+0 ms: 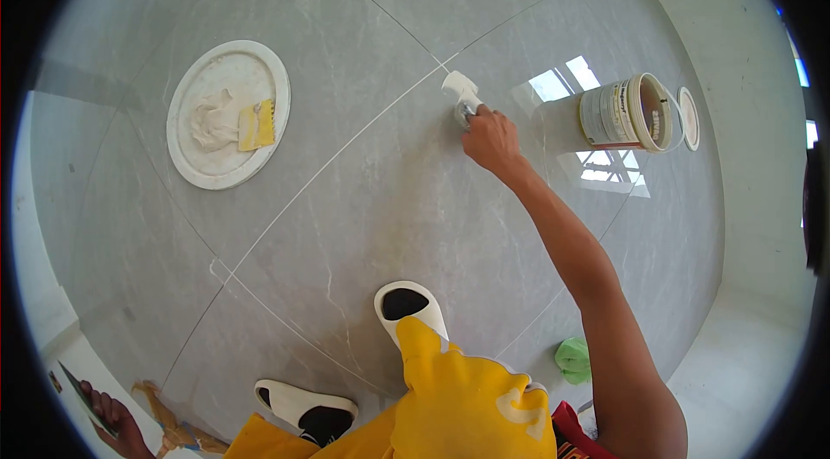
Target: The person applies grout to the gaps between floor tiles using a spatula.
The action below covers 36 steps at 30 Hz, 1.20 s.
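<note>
My right hand (493, 143) is closed around a putty knife (465, 113). White paste (460, 86) covers its blade, which is close beside a tile joint (372, 120) filled with a white line. At the lower left edge, my left hand (121, 424) grips a thin dark-green flat piece (82, 398), and I cannot tell what kind of tool it is. A round white lid (184, 152) to the left carries a mound of pale paste (212, 120) and a yellow scraper (257, 125).
A white bucket (609, 116) with printed labels stands at the right, near a small round lid (689, 118) by the wall. Something green and crumpled (573, 360) lies beside my right arm. My feet in white slippers (294, 403) are on the glossy grey tiles.
</note>
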Motion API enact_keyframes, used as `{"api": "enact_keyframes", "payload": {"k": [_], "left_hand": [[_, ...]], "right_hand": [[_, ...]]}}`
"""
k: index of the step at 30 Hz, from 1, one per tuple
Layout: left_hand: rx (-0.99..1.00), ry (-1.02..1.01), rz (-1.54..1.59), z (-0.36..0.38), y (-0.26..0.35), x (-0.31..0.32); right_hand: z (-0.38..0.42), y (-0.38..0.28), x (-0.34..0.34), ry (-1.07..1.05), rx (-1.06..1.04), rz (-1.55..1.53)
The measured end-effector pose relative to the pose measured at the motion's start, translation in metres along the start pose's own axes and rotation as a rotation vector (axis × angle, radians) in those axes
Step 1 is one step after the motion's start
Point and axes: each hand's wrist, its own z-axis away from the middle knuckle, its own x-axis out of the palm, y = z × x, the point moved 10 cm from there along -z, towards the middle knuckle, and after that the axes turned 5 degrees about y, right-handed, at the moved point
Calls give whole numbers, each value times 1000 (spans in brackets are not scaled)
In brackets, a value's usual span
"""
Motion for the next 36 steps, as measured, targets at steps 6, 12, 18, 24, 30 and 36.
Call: {"api": "enact_keyframes", "payload": {"k": [6,12,18,24,30,36], "left_hand": [[-7,-35,16,-5,3,8],[-5,-10,-13,-4,-1,29],[0,-31,7,-9,-4,48],[1,-44,55,-30,-11,81],[-33,-97,-47,-29,-13,145],[-46,-155,-142,-36,-30,187]], "right_hand": [[16,33,-30,-143,180,-174],[-94,35,-38,135,-296,-367],[-107,4,-12,-47,-576,-72],[-40,45,-13,-114,-567,-19],[26,109,-13,-376,-449,-44],[2,149,-76,-132,220,-633]]}}
